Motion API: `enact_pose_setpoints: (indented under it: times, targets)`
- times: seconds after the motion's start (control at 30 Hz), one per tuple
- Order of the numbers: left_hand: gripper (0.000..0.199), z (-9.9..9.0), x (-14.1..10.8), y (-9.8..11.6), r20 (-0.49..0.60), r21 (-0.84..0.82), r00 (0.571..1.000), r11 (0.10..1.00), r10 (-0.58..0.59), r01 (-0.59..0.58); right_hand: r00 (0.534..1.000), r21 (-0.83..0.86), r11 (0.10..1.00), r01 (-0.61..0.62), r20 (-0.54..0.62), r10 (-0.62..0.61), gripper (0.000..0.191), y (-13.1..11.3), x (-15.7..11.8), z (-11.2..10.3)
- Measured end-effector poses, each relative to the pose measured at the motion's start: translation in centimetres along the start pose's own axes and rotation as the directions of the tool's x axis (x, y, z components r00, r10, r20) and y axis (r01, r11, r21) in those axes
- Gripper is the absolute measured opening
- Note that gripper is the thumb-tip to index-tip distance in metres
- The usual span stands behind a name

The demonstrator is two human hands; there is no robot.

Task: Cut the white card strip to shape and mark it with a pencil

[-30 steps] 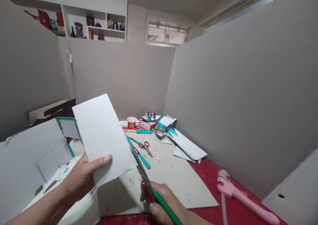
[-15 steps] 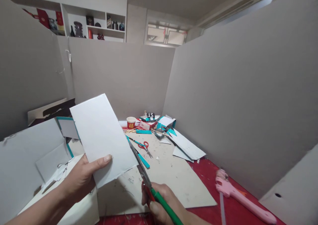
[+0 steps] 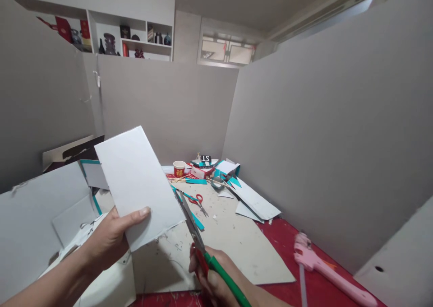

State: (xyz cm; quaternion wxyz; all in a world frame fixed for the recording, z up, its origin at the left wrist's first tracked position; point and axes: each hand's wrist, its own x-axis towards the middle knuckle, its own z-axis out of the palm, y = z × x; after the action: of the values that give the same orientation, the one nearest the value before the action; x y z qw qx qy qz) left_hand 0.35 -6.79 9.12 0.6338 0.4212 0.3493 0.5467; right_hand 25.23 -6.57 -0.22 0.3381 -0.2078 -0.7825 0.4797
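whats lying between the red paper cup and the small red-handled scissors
In the head view: thin wooden sticks and a flat teal strip near the red paper cup, then a narrower teal strip reaching the small red-handled scissors.

The left forearm (image 3: 57, 275) slants in from the lower left corner, its bare wrist leading up to the left hand (image 3: 118, 234), which is closed in a pinch: thumb (image 3: 137, 217) stretched out on top, pointing right, the other fingers underneath (mostly hidden). Lower and further right, the right hand (image 3: 219, 273) is curled in a grip, its forearm (image 3: 267, 298) running off the bottom edge.
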Motion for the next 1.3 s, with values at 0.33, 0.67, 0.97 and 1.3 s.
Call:
enact_pose_setpoints:
  times: [0.33, 0.67, 0.97, 1.3]
  targets:
    - [0.055, -0.4, 0.5, -0.1, 0.015, -0.006, 1.000, 1.000, -0.009, 0.009, 0.997, -0.083, 0.994, 0.065, -0.043, -0.069, 0.057, -2.2, 0.7, 0.0]
    - [0.063, -0.3, 0.1, -0.3, 0.023, -0.018, 1.000, 1.000, 0.003, -0.003, 0.996, -0.148, 0.988, 0.045, -0.074, -0.056, 0.057, -1.5, 0.6, -0.2]
    - [0.064, -0.1, 0.1, 0.0, 0.013, -0.038, 1.000, 0.999, -0.007, 0.007, 0.998, -0.146, 0.988, 0.044, -0.032, -0.049, 0.063, -1.6, 0.5, -0.4]
    - [0.064, -0.3, 0.4, 0.1, 0.014, -0.025, 1.000, 0.999, -0.020, 0.021, 0.999, -0.097, 0.994, 0.054, -0.005, -0.054, 0.057, -1.9, 0.4, -0.3]
